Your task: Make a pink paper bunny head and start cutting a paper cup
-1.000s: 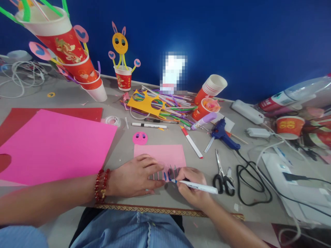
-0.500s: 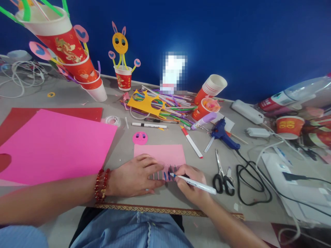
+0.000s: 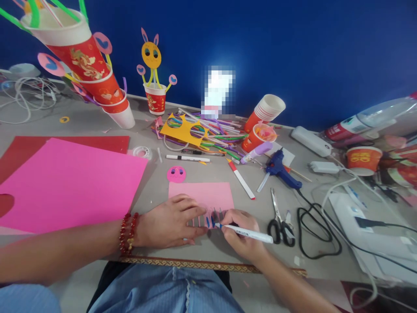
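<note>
Blue is going onto the pale pink sheet (image 3: pixel 202 191), and the colouring is looking only partly done.
The right hand (image 3: pixel 243 230) is holding a blue-tipped marker (image 3: pixel 249 233) in a narrow grip, its tip at the sheet's slit lower edge; the left hand (image 3: pixel 176 221) is lying flat, fingers slightly spread, pressing the sheet onto the tabletop (image 3: pixel 154 187). Two blue patches (image 3: pixel 207 222) are showing; the upper part is looking plain, and what the left hand is covering cannot be told. Behind, a red cup (image 3: pixel 250 142) is holding pink and orange scraps (image 3: pixel 262 129), the cup tower (image 3: pixel 104 89) green stems (image 3: pixel 33 13), a smaller cup (image 3: pixel 155 102) a yellow rabbit figure (image 3: pixel 151 59).
</note>
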Demonstrator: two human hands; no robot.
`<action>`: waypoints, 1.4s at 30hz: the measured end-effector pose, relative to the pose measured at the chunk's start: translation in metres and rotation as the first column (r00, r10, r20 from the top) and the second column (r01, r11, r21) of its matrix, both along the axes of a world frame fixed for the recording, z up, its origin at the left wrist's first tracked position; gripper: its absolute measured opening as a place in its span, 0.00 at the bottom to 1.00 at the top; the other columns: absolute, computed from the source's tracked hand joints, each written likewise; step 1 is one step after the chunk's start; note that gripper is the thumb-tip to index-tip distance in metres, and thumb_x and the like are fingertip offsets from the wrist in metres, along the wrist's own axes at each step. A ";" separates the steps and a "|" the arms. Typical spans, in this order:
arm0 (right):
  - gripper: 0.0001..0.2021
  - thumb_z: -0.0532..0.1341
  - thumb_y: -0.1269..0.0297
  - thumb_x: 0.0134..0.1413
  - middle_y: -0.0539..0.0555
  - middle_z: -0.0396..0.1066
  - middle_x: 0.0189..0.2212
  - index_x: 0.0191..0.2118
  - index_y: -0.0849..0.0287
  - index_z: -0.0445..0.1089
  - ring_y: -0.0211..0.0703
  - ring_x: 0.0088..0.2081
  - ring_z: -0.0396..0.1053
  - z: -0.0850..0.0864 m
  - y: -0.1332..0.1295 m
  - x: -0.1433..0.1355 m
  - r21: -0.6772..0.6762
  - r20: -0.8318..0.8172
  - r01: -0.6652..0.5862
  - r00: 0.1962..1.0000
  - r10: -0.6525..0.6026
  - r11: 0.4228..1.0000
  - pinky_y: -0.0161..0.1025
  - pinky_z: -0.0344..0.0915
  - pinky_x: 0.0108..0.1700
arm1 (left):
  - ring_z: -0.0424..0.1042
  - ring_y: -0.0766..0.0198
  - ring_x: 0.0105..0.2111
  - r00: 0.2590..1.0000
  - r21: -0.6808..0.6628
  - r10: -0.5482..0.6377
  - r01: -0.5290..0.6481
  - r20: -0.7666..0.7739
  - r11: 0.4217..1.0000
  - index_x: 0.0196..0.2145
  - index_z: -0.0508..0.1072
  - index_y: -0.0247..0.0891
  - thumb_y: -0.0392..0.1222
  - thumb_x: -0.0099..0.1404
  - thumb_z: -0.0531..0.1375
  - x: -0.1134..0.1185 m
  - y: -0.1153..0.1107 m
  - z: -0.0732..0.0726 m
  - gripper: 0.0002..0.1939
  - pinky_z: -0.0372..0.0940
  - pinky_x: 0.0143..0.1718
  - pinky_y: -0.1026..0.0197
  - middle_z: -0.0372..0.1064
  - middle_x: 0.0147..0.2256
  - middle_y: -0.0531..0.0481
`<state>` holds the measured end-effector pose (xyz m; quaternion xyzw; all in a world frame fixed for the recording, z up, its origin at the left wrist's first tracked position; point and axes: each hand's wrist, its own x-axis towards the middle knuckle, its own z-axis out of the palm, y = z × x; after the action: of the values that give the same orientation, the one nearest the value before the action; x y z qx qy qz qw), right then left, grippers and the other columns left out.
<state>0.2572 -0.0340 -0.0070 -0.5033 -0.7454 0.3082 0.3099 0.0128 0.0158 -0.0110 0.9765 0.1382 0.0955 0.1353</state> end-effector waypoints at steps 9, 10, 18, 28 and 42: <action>0.07 0.53 0.73 0.46 0.45 0.62 0.16 0.22 0.55 0.61 0.36 0.19 0.59 0.002 0.001 -0.001 -0.001 -0.022 -0.008 1.000 0.007 1.000 0.34 0.56 0.25 | 0.62 0.52 0.55 1.000 -0.010 -0.005 0.005 0.007 1.000 0.54 0.69 0.51 0.53 0.68 0.56 0.000 0.000 0.001 0.18 0.53 0.57 0.48 0.61 0.58 0.44; 0.07 0.52 0.73 0.45 0.45 0.61 0.15 0.22 0.55 0.61 0.36 0.19 0.59 0.002 0.001 -0.001 -0.002 -0.027 -0.008 1.000 0.008 1.000 0.34 0.55 0.24 | 0.62 0.52 0.55 1.000 -0.013 -0.005 0.005 0.004 1.000 0.55 0.69 0.51 0.53 0.68 0.56 0.000 0.000 0.001 0.18 0.53 0.57 0.48 0.61 0.58 0.44; 0.07 0.53 0.73 0.46 0.45 0.61 0.15 0.22 0.56 0.61 0.36 0.18 0.59 0.001 0.001 -0.001 -0.003 -0.050 -0.015 0.999 0.014 1.000 0.33 0.55 0.24 | 0.60 0.53 0.57 1.000 -0.016 -0.006 0.006 -0.029 1.000 0.56 0.67 0.52 0.53 0.69 0.55 0.000 0.000 0.000 0.19 0.52 0.58 0.48 0.59 0.60 0.44; 0.07 0.54 0.73 0.47 0.45 0.60 0.15 0.22 0.56 0.62 0.36 0.18 0.58 -0.002 -0.001 0.001 -0.003 -0.061 0.003 0.998 -0.003 1.000 0.34 0.55 0.24 | 0.62 0.52 0.55 1.000 -0.021 -0.002 0.003 0.015 1.000 0.54 0.70 0.50 0.52 0.68 0.57 -0.001 0.000 0.000 0.18 0.53 0.58 0.47 0.61 0.59 0.43; 0.06 0.59 0.74 0.52 0.45 0.68 0.21 0.33 0.55 0.67 0.34 0.19 0.63 -0.002 -0.007 0.003 0.060 -0.181 0.187 0.968 -0.174 0.981 0.31 0.58 0.23 | 0.63 0.54 0.53 0.981 -0.067 0.043 -0.031 0.191 0.997 0.46 0.72 0.40 0.44 0.68 0.57 -0.001 -0.002 -0.001 0.11 0.56 0.57 0.51 0.67 0.54 0.43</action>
<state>0.2601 -0.0412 -0.0088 -0.5279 -0.6778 0.2930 0.4197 0.0120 0.0140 -0.0119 0.9551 0.1455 0.1874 0.1775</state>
